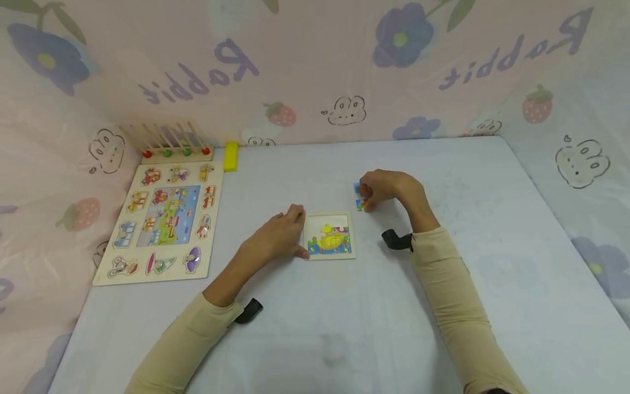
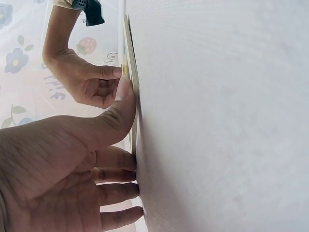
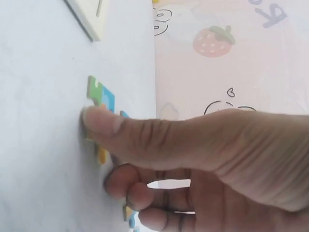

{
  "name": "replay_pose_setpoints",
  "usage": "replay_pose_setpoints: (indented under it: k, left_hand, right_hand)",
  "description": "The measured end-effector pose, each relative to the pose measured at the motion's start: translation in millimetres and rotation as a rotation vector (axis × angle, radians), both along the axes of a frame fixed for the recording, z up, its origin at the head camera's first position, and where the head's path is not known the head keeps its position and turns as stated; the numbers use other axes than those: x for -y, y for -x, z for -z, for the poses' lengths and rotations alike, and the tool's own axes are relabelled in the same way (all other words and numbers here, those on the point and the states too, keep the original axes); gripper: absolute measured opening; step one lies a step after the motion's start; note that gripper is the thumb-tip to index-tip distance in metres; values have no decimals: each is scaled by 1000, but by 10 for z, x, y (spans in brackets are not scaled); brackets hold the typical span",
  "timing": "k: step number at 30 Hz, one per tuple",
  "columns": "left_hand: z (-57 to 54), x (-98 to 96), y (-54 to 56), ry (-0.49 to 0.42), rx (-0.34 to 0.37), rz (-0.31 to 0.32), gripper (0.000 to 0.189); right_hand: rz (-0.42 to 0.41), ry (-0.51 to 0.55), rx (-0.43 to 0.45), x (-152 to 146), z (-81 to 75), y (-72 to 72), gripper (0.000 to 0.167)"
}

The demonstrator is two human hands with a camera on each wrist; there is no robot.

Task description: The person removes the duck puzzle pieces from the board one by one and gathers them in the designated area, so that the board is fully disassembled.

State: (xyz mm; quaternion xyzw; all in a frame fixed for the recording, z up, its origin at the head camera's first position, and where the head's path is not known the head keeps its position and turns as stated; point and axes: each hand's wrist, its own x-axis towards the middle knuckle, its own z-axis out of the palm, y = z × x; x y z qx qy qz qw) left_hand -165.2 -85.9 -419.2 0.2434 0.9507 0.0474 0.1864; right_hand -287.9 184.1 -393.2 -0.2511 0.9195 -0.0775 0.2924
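A small square puzzle tray lies flat on the white table, partly filled with pieces that show a yellow duck over blue. My left hand is at its left side, thumb at the near corner and extended fingers along the edge. In the left wrist view the thumb touches the tray's rim while the other fingertips reach the table. To the right of the tray, my right hand pinches a green, blue and yellow puzzle piece at the table surface. Its thumb covers part of the piece, and more pieces show behind the curled fingers.
On the left lies a larger wooden picture board with vehicle pieces. Behind it stands a rack of wooden pegs with red and green beads, beside a yellow block. Printed curtains rise along the table's back and sides.
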Motion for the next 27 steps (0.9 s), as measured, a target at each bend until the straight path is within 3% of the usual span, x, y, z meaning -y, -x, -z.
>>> replay_pose_setpoints:
  k: [27]
  left_hand:
    - [27, 4, -13, 2, -31, 24, 106]
  right_hand:
    - [5, -3, -8, -38, 22, 16, 22]
